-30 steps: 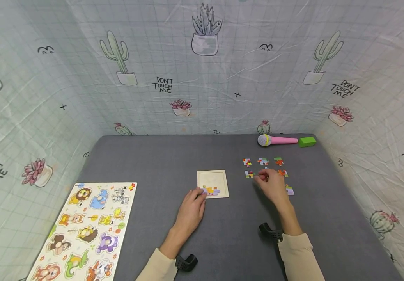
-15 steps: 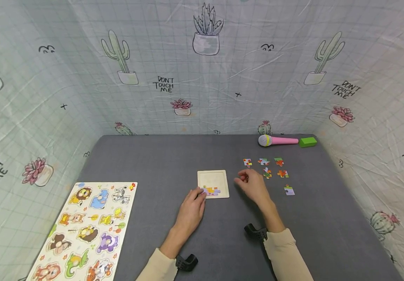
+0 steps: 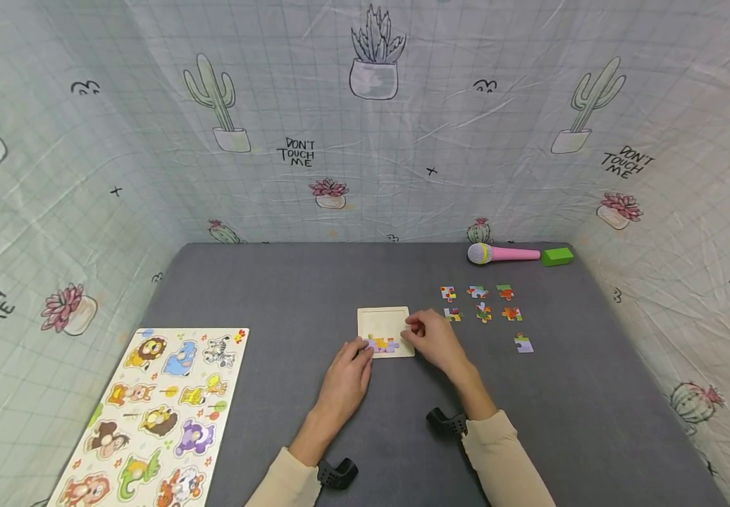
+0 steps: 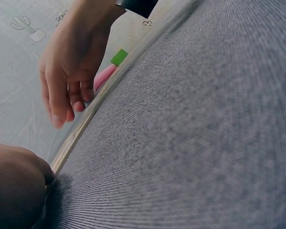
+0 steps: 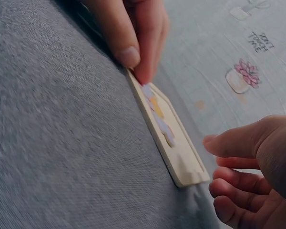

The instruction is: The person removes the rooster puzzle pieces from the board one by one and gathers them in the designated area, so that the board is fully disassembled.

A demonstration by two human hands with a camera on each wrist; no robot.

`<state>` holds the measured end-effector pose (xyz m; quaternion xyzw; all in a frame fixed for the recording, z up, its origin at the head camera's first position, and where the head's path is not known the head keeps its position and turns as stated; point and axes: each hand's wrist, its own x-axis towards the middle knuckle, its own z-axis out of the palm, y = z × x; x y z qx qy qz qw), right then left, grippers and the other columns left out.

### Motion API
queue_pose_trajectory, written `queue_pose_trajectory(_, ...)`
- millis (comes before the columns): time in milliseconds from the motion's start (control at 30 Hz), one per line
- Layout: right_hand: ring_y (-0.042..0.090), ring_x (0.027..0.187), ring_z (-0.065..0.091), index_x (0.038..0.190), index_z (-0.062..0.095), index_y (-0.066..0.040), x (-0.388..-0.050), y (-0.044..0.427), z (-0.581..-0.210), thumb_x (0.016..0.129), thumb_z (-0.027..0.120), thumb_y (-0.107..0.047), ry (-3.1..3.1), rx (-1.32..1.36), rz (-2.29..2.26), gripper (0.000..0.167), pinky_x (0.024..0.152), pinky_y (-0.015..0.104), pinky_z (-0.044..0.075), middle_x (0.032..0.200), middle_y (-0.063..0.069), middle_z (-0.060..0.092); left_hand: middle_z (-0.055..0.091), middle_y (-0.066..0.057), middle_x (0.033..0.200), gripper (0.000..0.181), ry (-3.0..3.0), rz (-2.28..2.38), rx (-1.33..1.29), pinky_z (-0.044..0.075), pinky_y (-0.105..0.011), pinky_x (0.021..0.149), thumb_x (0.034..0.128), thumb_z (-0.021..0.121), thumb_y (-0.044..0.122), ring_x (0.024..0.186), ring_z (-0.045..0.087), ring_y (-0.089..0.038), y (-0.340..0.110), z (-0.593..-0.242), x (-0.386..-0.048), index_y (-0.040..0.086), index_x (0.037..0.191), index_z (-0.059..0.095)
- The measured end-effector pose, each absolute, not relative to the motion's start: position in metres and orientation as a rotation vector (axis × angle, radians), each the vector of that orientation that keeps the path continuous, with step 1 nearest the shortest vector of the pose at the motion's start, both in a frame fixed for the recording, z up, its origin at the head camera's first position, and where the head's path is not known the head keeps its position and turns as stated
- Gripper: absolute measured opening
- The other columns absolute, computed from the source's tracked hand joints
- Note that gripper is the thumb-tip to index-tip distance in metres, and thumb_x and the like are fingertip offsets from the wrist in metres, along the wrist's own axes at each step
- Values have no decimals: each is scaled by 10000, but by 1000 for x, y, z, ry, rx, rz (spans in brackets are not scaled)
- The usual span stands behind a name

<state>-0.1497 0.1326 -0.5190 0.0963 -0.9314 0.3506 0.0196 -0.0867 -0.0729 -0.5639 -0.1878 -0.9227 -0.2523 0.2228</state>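
A square wooden puzzle tray (image 3: 385, 317) lies mid-table. A short row of joined jigsaw pieces (image 3: 382, 343) sits along its near side, purple and yellow. My left hand (image 3: 344, 373) pinches the tray's near left corner, thumb at the edge and a fingertip on top, as the right wrist view shows. My right hand (image 3: 436, 341) hovers at the tray's right edge with loosely bent fingers. No piece shows between its thumb (image 5: 229, 143) and fingers in either wrist view. To the right, several loose jigsaw pieces (image 3: 483, 313) lie spread out in rows.
A large animal puzzle board (image 3: 171, 394) covers the table's left front. Near the back edge lie a pink toy microphone (image 3: 511, 254) and a green block (image 3: 557, 257). A printed cloth (image 3: 263, 204) encloses the back and sides.
My right hand has moved left from the loose pieces to the tray's right edge, uncovering the pieces it hid. The left hand and tray have stayed put.
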Motion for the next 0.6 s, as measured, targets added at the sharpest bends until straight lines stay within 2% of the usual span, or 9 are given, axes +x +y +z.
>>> queue_pose_trajectory(400, 110, 737, 511, 1008, 762, -63, -144, 116, -524, 831, 816, -198, -2931, 486, 1056, 230, 684, 268, 448, 873, 36, 613, 703, -132, 1131, 205, -2481, -685, -569, 531, -494, 1017, 872, 741, 51, 1130, 692, -308, -74, -566, -89, -6, 1068, 757)
queue_pose_trajectory(600, 119, 734, 505, 974, 773, -92, -142, 114, -524, 807, 840, -206, -2958, 512, 1046, 213, 669, 278, 448, 907, 35, 609, 705, -125, 1138, 203, -2493, -682, -566, 526, -488, 1027, 884, 730, 49, 1145, 689, -302, -74, -566, -88, -3, 1078, 757)
